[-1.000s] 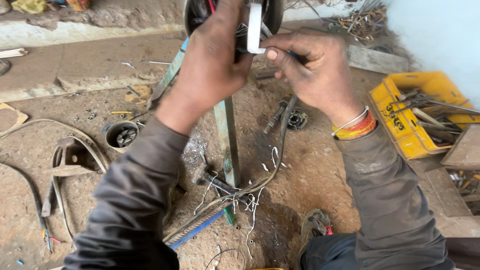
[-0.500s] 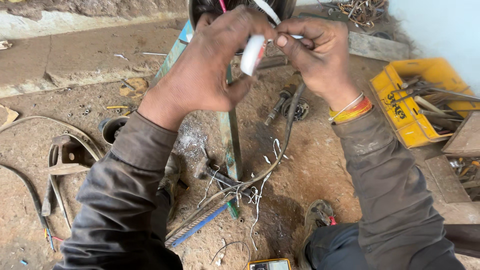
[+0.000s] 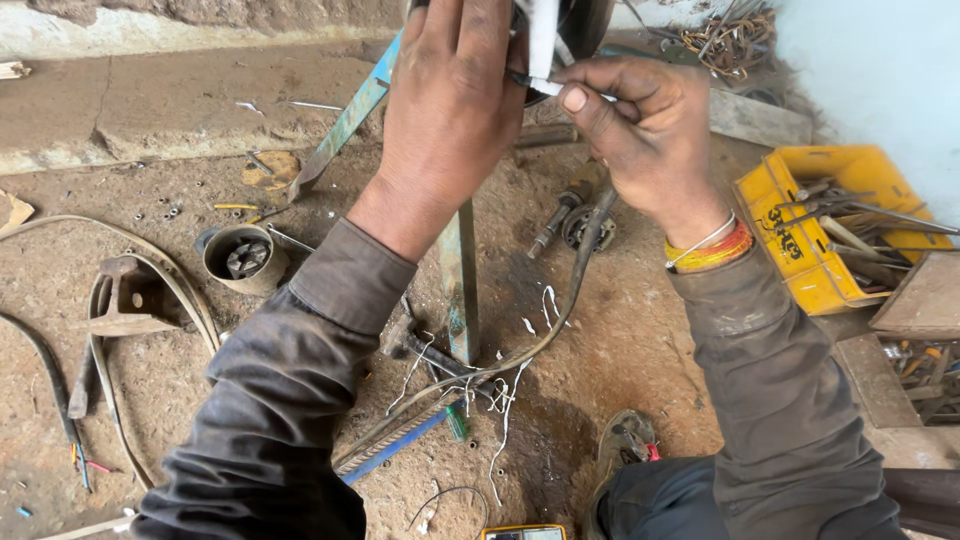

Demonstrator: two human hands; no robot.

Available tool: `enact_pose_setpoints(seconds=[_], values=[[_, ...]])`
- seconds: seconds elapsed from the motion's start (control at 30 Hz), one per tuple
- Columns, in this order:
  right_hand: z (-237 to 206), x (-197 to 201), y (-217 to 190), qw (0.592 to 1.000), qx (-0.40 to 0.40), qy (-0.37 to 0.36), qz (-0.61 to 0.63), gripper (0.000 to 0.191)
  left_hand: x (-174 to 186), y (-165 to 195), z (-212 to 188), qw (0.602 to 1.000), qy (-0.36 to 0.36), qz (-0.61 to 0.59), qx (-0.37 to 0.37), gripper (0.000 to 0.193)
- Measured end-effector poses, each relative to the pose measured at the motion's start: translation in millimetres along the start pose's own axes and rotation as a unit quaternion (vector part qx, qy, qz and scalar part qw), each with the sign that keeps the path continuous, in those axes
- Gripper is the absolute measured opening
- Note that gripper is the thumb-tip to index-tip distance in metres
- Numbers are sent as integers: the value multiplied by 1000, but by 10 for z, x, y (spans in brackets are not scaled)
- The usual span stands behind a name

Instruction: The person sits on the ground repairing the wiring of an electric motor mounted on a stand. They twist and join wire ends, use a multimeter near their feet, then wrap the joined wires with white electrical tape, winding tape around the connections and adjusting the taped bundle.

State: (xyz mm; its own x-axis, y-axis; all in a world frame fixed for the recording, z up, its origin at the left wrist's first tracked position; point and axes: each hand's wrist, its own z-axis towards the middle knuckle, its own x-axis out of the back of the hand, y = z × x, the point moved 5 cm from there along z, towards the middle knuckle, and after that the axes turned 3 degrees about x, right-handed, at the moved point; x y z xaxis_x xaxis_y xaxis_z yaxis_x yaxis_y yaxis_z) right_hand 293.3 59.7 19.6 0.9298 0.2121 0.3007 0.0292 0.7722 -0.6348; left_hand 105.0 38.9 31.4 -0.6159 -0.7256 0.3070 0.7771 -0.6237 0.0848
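My left hand (image 3: 455, 105) is wrapped over a dark round motor body (image 3: 585, 25) at the top edge, with a white strip (image 3: 542, 35) standing up beside its fingers. My right hand (image 3: 640, 130) pinches a thin white wire end (image 3: 548, 86) against that motor, thumb and fingers closed on it. The motor sits on a blue-green metal stand (image 3: 460, 275) planted in the dirt floor. A dark cable (image 3: 560, 300) runs down from the motor to the ground. Most of the motor is hidden by my hands.
A yellow crate (image 3: 800, 240) of metal tools stands at the right. A small round motor part (image 3: 240, 260) and a curved metal piece (image 3: 125, 300) lie at the left. White wire scraps (image 3: 500, 400), a blue rod (image 3: 395, 450) and a bearing (image 3: 580, 228) litter the floor.
The view has tipped down, so the motor and both hands sit higher in the frame. My right hand has shifted left, closer to my left hand, still pinching the wire.
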Motion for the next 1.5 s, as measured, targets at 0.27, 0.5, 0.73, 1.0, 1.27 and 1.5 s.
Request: enact_pose_setpoints(seconds=[0.27, 0.5, 0.73, 1.0, 1.27, 1.5], values=[[-1, 3, -61, 996, 70, -22, -41, 12, 191, 53, -20, 996, -53, -41, -65, 65], [14, -223, -749, 855, 249, -5, -454, 19, 167, 17, 64, 999, -28, -24, -28, 57], [-11, -294, -746, 862, 227, 44, -452, 14, 342, 57, 105, 989, -61, -81, -109, 58], [-37, -309, -645, 920, 224, 23, -322, 11, 269, 56, 207, 999, -23, -32, -34, 57], [-67, -170, -283, 968, 137, -16, -208, 12, 393, 192, 265, 974, -92, -195, -63, 60], [-13, -71, -100, 992, 112, -4, -62, 8, 408, 98, 261, 923, -192, -328, 58, 56]])
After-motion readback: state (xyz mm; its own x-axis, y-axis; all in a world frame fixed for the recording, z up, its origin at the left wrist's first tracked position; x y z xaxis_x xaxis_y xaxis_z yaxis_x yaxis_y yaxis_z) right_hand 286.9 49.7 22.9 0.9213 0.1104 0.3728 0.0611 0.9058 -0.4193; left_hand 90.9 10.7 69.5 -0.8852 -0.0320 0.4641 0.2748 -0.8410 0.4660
